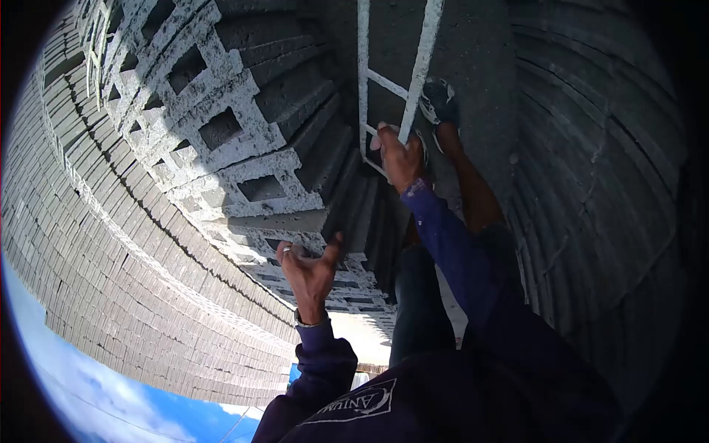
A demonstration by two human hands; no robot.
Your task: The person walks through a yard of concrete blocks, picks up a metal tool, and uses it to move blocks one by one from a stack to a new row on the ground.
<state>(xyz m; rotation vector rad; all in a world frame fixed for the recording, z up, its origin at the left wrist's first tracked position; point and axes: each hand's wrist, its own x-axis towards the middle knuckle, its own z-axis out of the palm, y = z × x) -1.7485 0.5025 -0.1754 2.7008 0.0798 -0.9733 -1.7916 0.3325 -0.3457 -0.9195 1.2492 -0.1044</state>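
Note:
My right hand (401,159) is closed around the rail of a narrow ladder (422,63), spattered whitish, with rungs between its two rails. My left hand (306,273), with a ring on one finger, is raised beside the stacked hollow concrete blocks (258,184). Its thumb stands apart from the bent fingers, and nothing shows between them. The fingertips overlap the edge of the blocks in this view. Below the ladder, a shoe (439,101) of mine is on the shaded ground.
On the left, a tall stack of grey blocks (148,244) curves in the lens, with sky (96,391) beyond it. Another dark stacked wall (598,170) rises on the right. Between them runs a narrow shaded strip of ground (480,44).

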